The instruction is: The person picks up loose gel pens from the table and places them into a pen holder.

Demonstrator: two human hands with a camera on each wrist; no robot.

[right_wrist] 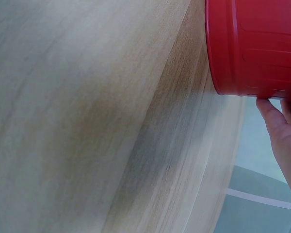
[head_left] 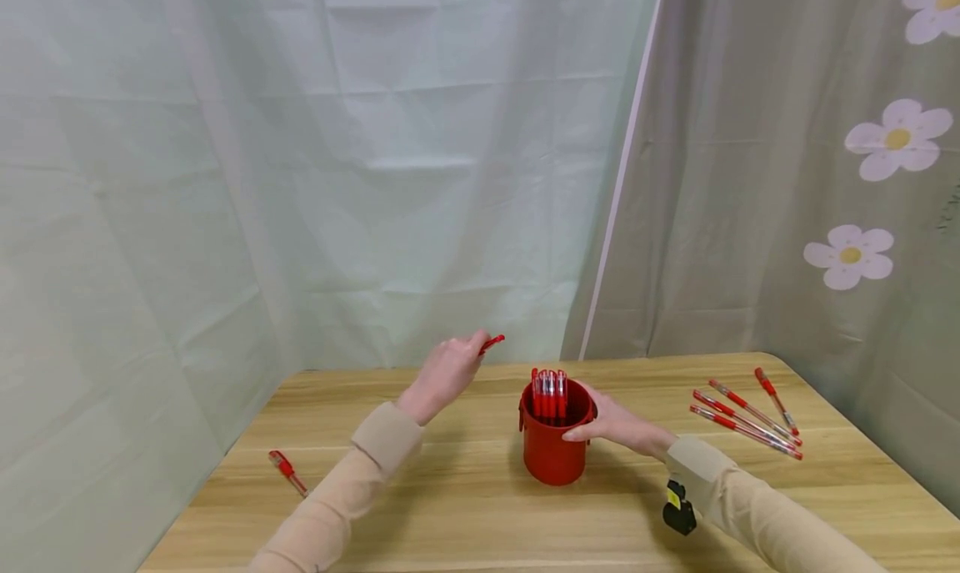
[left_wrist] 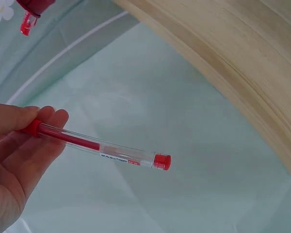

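Note:
My left hand [head_left: 446, 374] is raised above the table, left of the red bucket [head_left: 553, 458], and pinches a clear-barrelled red pen [left_wrist: 121, 149] between thumb and fingers. In the left wrist view the pen's red end plug points away from the hand. The bucket stands upright, with several red pens [head_left: 550, 394] leaning together inside, red caps up. At the bucket's right side my right hand [head_left: 617, 423] grips it, thumb across the front near the rim. In the right wrist view its fingers touch the bucket wall, partly cut off by the frame edge.
Several red pens [head_left: 742, 424] lie spread on the wooden table [head_left: 465, 523] at the right. One more red pen [head_left: 283, 464] lies at the left, partly hidden by the left forearm. Pale curtains [head_left: 450, 181] hang behind the table. A small black device [head_left: 679, 513] is on the right wrist.

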